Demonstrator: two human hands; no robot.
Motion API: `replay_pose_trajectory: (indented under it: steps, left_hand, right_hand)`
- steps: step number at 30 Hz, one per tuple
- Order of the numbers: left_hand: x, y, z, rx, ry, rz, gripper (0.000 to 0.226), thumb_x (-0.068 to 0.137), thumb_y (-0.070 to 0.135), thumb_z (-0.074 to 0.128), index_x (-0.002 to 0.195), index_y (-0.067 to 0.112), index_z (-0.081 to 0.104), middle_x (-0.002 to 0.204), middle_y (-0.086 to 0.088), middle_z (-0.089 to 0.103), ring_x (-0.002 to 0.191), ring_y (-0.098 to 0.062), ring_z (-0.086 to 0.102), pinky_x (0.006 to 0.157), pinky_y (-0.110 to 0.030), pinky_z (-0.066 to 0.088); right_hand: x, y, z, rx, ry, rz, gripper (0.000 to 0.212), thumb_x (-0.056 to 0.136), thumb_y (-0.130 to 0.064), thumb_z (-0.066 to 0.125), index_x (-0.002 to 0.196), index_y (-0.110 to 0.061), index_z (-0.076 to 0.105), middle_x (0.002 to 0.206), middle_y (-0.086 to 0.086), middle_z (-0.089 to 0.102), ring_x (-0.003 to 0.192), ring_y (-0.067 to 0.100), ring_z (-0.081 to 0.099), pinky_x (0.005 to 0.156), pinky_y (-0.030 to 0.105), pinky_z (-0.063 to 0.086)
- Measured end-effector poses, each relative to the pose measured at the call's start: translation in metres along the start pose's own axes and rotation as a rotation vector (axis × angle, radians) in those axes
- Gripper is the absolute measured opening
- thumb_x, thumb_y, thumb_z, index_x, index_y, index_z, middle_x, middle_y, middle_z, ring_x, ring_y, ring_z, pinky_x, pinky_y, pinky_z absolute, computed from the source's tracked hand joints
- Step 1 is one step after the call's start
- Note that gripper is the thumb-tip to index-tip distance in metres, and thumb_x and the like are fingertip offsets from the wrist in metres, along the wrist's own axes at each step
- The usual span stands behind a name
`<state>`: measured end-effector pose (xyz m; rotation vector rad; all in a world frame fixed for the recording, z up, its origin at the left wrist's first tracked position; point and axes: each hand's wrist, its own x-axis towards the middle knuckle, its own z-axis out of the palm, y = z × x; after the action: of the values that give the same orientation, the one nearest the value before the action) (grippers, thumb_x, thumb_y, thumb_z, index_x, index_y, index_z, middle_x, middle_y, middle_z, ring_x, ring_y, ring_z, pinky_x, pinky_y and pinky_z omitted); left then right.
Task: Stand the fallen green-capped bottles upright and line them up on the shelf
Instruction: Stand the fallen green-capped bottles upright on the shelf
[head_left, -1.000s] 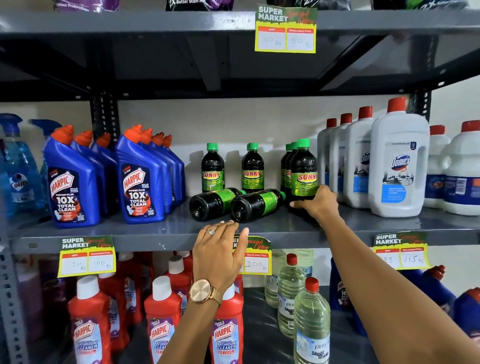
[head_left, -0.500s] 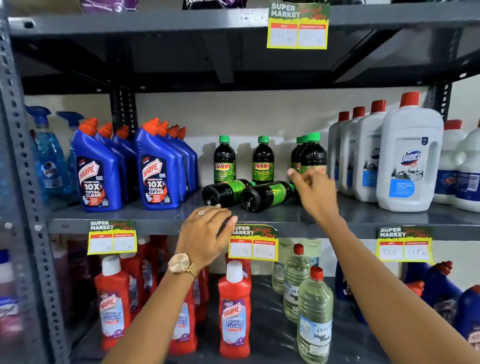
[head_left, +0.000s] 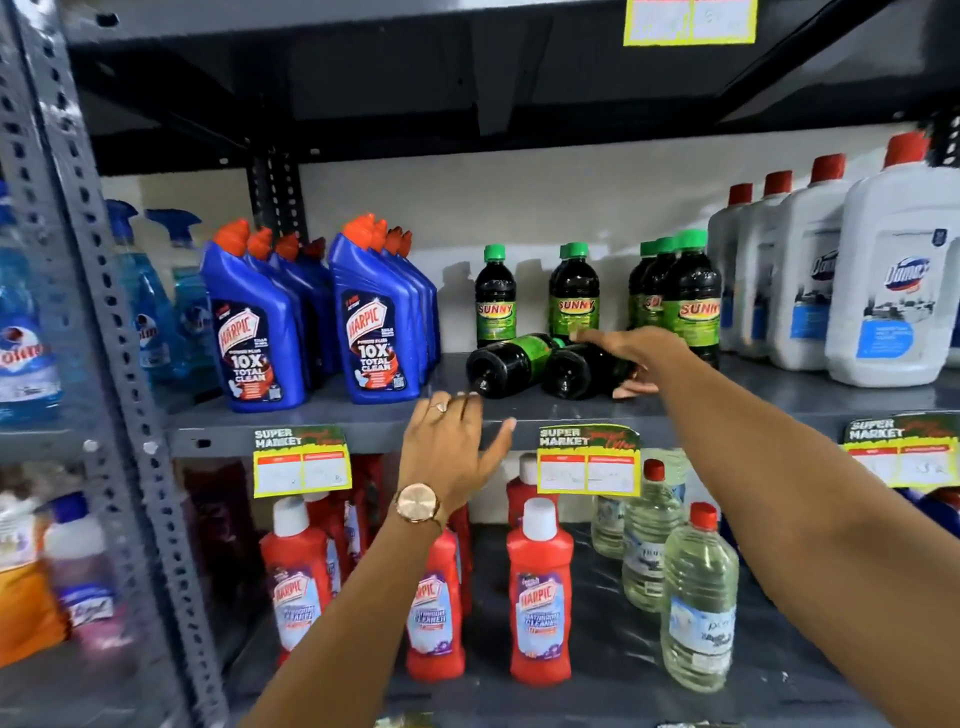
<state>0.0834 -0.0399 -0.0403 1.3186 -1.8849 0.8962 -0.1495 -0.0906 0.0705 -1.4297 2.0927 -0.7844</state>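
My left hand (head_left: 449, 441) is raised in front of the shelf (head_left: 779, 400) edge, back of the hand toward me, fingers loosely spread and the thumb out to the right, gripping nothing. A ring sits on one finger and a watch (head_left: 417, 503) on that wrist. My right arm reaches in over the same shelf edge from the lower right, the right hand (head_left: 631, 353) stretched palm down, fingers curving downward, not closed.

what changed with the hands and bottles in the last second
The right hand let go of the standing front bottle and moved left onto the nearer fallen bottle. The left hand rose to the shelf edge. Both fallen bottles, including the left one, stayed lying.
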Motion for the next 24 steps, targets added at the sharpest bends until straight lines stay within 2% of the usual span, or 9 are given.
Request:
replay_pose_trajectory:
  steps: [4, 6, 9, 11, 13, 16, 17, 21, 24]
  left_hand:
    - [0.001, 0.000, 0.004, -0.048, 0.031, -0.018, 0.058, 0.091, 0.051, 0.038, 0.095, 0.003, 0.070, 0.093, -0.012, 0.074, 0.094, -0.031, 0.066, 0.085, -0.039, 0.051]
    - [0.000, 0.002, 0.007, -0.055, 0.061, -0.030, 0.056, 0.090, 0.050, 0.040, 0.091, 0.003, 0.070, 0.090, -0.012, 0.074, 0.089, -0.030, 0.067, 0.083, -0.038, 0.052]
    - [-0.001, 0.001, 0.009, -0.058, 0.094, -0.027, 0.054, 0.090, 0.051, 0.041, 0.085, 0.005, 0.070, 0.084, -0.010, 0.074, 0.080, -0.028, 0.066, 0.077, -0.037, 0.051]
    - [-0.001, 0.000, 0.010, -0.060, 0.119, -0.028, 0.053, 0.090, 0.050, 0.042, 0.082, 0.006, 0.069, 0.081, -0.010, 0.073, 0.077, -0.028, 0.066, 0.075, -0.037, 0.051]
    - [-0.001, 0.001, 0.011, -0.060, 0.140, -0.036, 0.052, 0.089, 0.050, 0.043, 0.080, 0.006, 0.069, 0.079, -0.009, 0.073, 0.075, -0.026, 0.066, 0.074, -0.037, 0.050]
    - [0.000, 0.001, 0.014, -0.069, 0.161, -0.033, 0.053, 0.090, 0.051, 0.042, 0.079, 0.006, 0.069, 0.079, -0.008, 0.073, 0.075, -0.026, 0.066, 0.074, -0.036, 0.050]
    - [0.000, 0.000, 0.014, -0.072, 0.163, -0.031, 0.053, 0.090, 0.051, 0.042, 0.079, 0.006, 0.069, 0.079, -0.008, 0.073, 0.074, -0.026, 0.066, 0.074, -0.036, 0.050]
    - [-0.001, 0.001, 0.013, -0.081, 0.150, -0.044, 0.056, 0.090, 0.052, 0.040, 0.079, 0.006, 0.070, 0.079, -0.008, 0.073, 0.075, -0.026, 0.067, 0.075, -0.036, 0.051]
    - [-0.002, 0.002, 0.010, -0.078, 0.146, -0.048, 0.057, 0.090, 0.052, 0.040, 0.081, 0.005, 0.071, 0.081, -0.009, 0.074, 0.080, -0.026, 0.069, 0.077, -0.036, 0.052]
  right_hand:
    - [0.013, 0.007, 0.010, 0.159, -0.024, 0.026, 0.092, 0.062, -0.077, 0.057, 0.127, -0.012, 0.056, 0.125, 0.013, 0.063, 0.087, 0.026, 0.069, 0.065, 0.027, 0.058]
    - [0.015, 0.011, 0.018, 0.233, 0.064, -0.007, 0.094, 0.053, -0.080, 0.057, 0.116, -0.011, 0.061, 0.108, 0.010, 0.069, 0.081, 0.024, 0.070, 0.081, 0.030, 0.058]
    - [0.009, 0.020, 0.027, 0.310, 0.215, -0.089, 0.094, 0.046, -0.084, 0.055, 0.103, -0.011, 0.067, 0.080, 0.004, 0.070, 0.070, 0.024, 0.069, 0.088, 0.039, 0.057]
    - [0.010, 0.027, 0.030, 0.347, 0.332, -0.128, 0.099, 0.052, -0.085, 0.053, 0.110, -0.007, 0.065, 0.093, 0.005, 0.071, 0.088, 0.031, 0.068, 0.092, 0.042, 0.051]
    - [0.010, 0.031, 0.031, 0.385, 0.440, -0.183, 0.092, 0.064, -0.080, 0.055, 0.111, -0.002, 0.063, 0.104, 0.010, 0.064, 0.101, 0.035, 0.062, 0.084, 0.037, 0.046]
    - [0.006, 0.025, 0.032, 0.392, 0.543, -0.332, 0.063, 0.072, -0.072, 0.060, 0.076, -0.009, 0.054, 0.092, 0.012, 0.061, 0.083, 0.030, 0.058, 0.068, 0.033, 0.039]
    - [0.006, 0.023, 0.032, 0.369, 0.574, -0.376, 0.061, 0.073, -0.070, 0.062, 0.073, -0.010, 0.050, 0.087, 0.011, 0.060, 0.078, 0.028, 0.056, 0.065, 0.032, 0.038]
    - [0.003, 0.022, 0.036, 0.223, 0.660, -0.459, 0.066, 0.074, -0.063, 0.069, 0.095, -0.004, 0.049, 0.081, 0.008, 0.056, 0.074, 0.025, 0.054, 0.063, 0.033, 0.039]
    - [0.002, 0.023, 0.037, 0.134, 0.664, -0.452, 0.086, 0.071, -0.061, 0.073, 0.122, 0.003, 0.046, 0.091, 0.011, 0.057, 0.084, 0.028, 0.057, 0.069, 0.037, 0.045]
